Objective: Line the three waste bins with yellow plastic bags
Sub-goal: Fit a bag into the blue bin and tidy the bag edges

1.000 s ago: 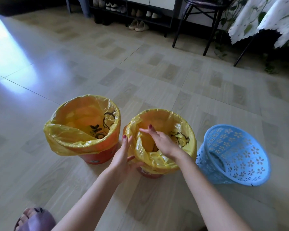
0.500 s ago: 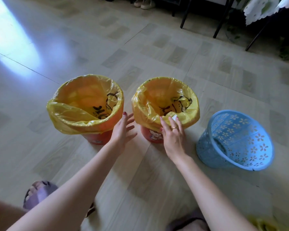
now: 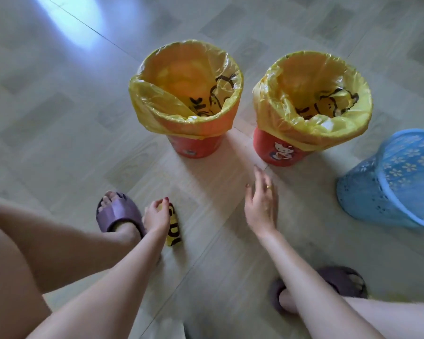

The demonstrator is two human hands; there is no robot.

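Two red bins stand on the floor, each with a yellow bag folded over its rim: the left bin [image 3: 194, 146] and the right bin [image 3: 277, 152]. A blue perforated bin [image 3: 387, 182] lies tilted at the right edge with no bag in it. My left hand [image 3: 157, 216] is low on the floor, fingers curled over a folded yellow bag with black print [image 3: 174, 228]. My right hand [image 3: 261, 204] hovers open in front of the right red bin, touching nothing.
My feet in purple slippers rest on the tiled floor, one [image 3: 118, 211] just left of the folded bag, the other [image 3: 338, 285] at lower right under my right forearm. My knees fill the lower corners.
Both hands left the red bins and dropped toward me. My left hand came down onto the folded yellow bag on the floor. The view tilted down, so my feet now show.
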